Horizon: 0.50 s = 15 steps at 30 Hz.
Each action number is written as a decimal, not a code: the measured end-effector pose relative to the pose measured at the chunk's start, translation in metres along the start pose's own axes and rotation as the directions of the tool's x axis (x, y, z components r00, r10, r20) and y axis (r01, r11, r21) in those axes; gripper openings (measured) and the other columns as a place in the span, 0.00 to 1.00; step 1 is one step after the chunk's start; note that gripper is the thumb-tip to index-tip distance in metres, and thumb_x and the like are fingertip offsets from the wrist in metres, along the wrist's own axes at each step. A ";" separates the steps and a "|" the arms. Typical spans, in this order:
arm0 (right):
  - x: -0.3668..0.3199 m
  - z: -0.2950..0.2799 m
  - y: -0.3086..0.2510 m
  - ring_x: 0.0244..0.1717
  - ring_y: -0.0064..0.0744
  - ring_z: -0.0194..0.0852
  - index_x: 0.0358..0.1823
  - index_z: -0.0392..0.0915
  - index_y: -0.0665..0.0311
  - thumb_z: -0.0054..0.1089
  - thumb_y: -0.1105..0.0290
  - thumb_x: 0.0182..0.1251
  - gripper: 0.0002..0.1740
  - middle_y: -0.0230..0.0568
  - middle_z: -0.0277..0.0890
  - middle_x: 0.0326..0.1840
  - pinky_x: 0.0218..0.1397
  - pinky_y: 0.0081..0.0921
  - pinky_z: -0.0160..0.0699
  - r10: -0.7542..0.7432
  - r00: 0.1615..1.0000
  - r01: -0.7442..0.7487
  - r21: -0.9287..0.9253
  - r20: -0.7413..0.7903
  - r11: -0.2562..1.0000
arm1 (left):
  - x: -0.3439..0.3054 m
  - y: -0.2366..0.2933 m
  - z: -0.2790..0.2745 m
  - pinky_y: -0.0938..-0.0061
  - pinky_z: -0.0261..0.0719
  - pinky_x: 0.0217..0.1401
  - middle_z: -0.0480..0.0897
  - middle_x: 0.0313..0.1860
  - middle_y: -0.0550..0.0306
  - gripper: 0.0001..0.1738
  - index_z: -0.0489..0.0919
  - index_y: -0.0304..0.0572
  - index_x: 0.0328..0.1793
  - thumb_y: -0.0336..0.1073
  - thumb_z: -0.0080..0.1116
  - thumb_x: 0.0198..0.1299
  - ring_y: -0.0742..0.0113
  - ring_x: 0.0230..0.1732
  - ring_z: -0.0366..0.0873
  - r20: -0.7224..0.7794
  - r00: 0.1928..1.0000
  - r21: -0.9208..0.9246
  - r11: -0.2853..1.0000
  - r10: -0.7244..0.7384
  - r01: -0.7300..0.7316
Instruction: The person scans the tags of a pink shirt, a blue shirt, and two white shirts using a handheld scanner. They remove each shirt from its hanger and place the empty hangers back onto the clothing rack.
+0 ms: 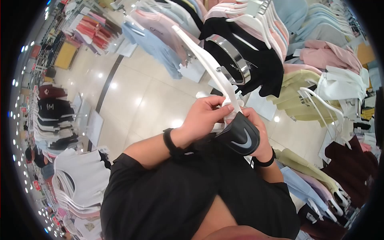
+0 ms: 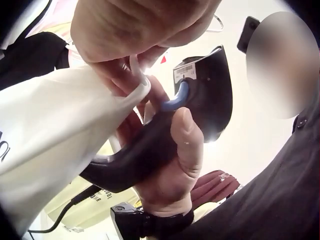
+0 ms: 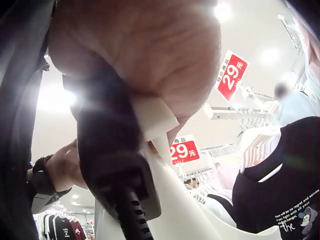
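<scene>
Bright ceiling lights (image 3: 223, 11), glare on glossy floor (image 1: 134, 94), warped dark edges

The right hand (image 3: 142, 55) at twelve o'clock grips a black plastic device (image 3: 107, 130) — ribbed black cable (image 3: 131, 212) toward six — beside smooth white fabric (image 3: 175, 210); a red rectangular sign (image 3: 232, 76) hangs at two.

Smooth black plastic device (image 1: 228, 138) – soft white cloth (image 2: 55, 120), glossy metal band (image 1: 239, 61), shiny floor (image 1: 130, 94)

Black corded device (image 1: 249, 129), tilted, grey crescent mark (image 1: 244, 143), white fabric (image 2: 55, 127) alongside
</scene>
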State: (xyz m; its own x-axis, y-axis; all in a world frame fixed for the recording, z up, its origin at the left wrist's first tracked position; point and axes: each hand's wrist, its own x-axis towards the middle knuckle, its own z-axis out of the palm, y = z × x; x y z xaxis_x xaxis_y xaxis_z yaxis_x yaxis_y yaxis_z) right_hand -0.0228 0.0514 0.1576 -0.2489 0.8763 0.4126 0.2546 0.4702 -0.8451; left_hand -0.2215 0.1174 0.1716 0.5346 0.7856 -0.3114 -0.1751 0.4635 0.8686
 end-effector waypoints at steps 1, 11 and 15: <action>0.002 0.003 0.002 0.52 0.34 0.84 0.54 0.87 0.71 0.76 0.76 0.63 0.18 0.41 0.80 0.54 0.57 0.29 0.80 -0.029 1.000 0.029 -0.015 -0.008 0.999 | -0.001 0.000 -0.001 0.79 0.80 0.42 0.87 0.41 0.63 0.11 0.88 0.35 0.54 0.35 0.64 0.75 0.79 0.39 0.81 -0.007 1.000 -0.017 1.000 -0.002 0.002; 0.018 0.006 -0.002 0.55 0.38 0.83 0.57 0.81 0.73 0.79 0.74 0.55 0.28 0.45 0.79 0.55 0.57 0.31 0.82 0.178 0.982 -0.178 0.013 -0.056 0.984 | 0.012 -0.009 -0.021 0.75 0.78 0.45 0.77 0.45 0.62 0.14 0.86 0.40 0.63 0.34 0.60 0.77 0.74 0.42 0.78 0.170 0.935 0.297 0.889 0.311 -0.350; 0.011 0.010 0.013 0.51 0.27 0.83 0.64 0.74 0.74 0.86 0.67 0.50 0.41 0.43 0.84 0.53 0.58 0.28 0.80 0.272 0.945 -0.259 0.096 -0.180 0.961 | 0.009 0.020 -0.044 0.75 0.81 0.58 0.84 0.55 0.60 0.18 0.81 0.38 0.70 0.36 0.57 0.80 0.73 0.58 0.81 0.252 0.967 0.083 0.996 -0.033 0.012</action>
State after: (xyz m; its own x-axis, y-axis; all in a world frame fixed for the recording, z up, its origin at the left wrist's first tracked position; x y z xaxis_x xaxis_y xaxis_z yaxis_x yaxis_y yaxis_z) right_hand -0.0317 0.0660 0.1476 0.0026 0.9753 0.2211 0.2191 0.2152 -0.9517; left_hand -0.2565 0.1522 0.1692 0.7311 0.6414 -0.2327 -0.0994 0.4376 0.8937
